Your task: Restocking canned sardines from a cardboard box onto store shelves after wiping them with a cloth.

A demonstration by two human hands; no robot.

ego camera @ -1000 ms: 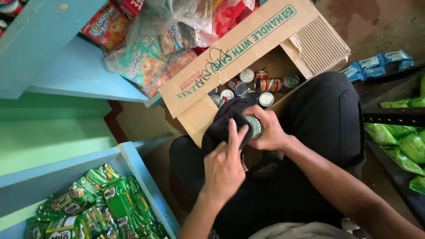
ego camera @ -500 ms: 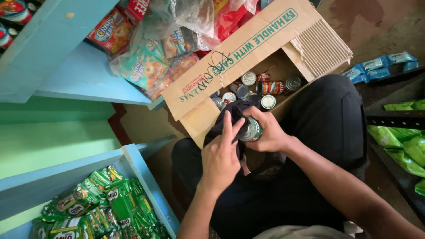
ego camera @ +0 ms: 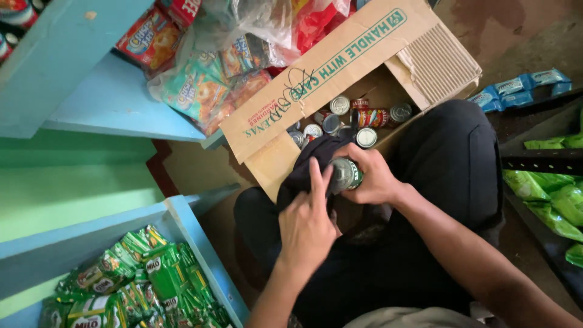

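My right hand (ego camera: pixel 375 179) grips a small green-labelled tin can (ego camera: pixel 346 174) on its side above my lap. My left hand (ego camera: pixel 308 222) presses a dark cloth (ego camera: pixel 310 163) against the can's end, two fingers stretched out over the fabric. Just beyond the hands lies an open cardboard box (ego camera: pixel 340 67) holding several more tin cans (ego camera: pixel 358 118), some with red labels, their silver lids facing up.
A light blue shelf (ego camera: pixel 115 100) at upper left carries bags and boxes of snacks (ego camera: pixel 200 85). A lower blue bin (ego camera: pixel 188 243) holds several green sachets (ego camera: pixel 139 279). Green packets (ego camera: pixel 546 194) and blue packets (ego camera: pixel 522 91) lie at the right. My dark trousers (ego camera: pixel 449 164) fill the middle.
The hands and can have stayed nearly in place; the left hand's fingers shifted slightly on the cloth over the can.
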